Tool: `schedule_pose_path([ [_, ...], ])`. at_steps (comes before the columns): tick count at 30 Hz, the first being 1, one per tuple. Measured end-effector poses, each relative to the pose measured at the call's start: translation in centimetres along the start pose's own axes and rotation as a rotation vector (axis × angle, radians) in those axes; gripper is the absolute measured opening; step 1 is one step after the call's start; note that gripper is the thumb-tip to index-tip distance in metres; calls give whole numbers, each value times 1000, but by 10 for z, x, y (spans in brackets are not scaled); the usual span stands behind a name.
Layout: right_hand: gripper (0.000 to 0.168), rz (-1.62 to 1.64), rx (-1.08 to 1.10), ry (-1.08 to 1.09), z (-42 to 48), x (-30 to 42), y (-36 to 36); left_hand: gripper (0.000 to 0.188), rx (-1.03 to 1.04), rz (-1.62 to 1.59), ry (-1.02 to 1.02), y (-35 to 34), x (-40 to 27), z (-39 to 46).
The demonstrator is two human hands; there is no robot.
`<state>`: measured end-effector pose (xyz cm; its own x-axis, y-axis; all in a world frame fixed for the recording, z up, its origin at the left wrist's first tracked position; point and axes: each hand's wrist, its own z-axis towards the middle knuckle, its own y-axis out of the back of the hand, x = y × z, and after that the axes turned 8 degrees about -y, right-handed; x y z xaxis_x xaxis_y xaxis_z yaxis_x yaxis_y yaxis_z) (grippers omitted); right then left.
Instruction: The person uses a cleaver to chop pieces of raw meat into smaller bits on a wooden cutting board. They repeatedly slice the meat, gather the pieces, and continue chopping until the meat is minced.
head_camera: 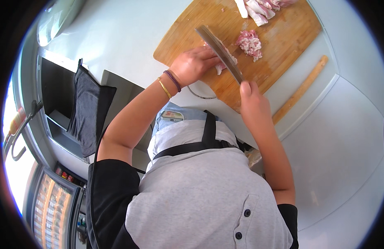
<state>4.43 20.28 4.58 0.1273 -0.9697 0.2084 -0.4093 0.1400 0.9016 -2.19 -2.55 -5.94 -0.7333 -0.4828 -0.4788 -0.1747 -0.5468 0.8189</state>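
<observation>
A cleaver [221, 55] is held in my right hand [253, 98], its blade edge-down across raw meat on the wooden cutting board [272, 67]. My left hand [195, 63] rests on the board just left of the blade, fingers bent over a piece of raw meat [220, 68] that the blade and fingers partly hide. Right of the cleaver lies a small heap of diced meat [250, 44]. Several pale strips of raw meat [261, 11] lie at the board's far edge.
A wooden rolling pin [300, 88] lies on the white counter right of the board, close to the wall. On the left, a dark grey cloth [89, 107] hangs over the edge of a sink [56, 90], with a faucet [20, 137] beyond. A glass-like vessel [56, 21] stands at top left.
</observation>
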Motion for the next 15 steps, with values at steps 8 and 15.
schedule_pose_path([
  [8,22,-35,99,-148,-53,-23,-8,38,-69,40,-26,4,-5,2],
  [15,21,20,2,-61,4,16,-1,39,-28,-55,0,0,-4,0],
])
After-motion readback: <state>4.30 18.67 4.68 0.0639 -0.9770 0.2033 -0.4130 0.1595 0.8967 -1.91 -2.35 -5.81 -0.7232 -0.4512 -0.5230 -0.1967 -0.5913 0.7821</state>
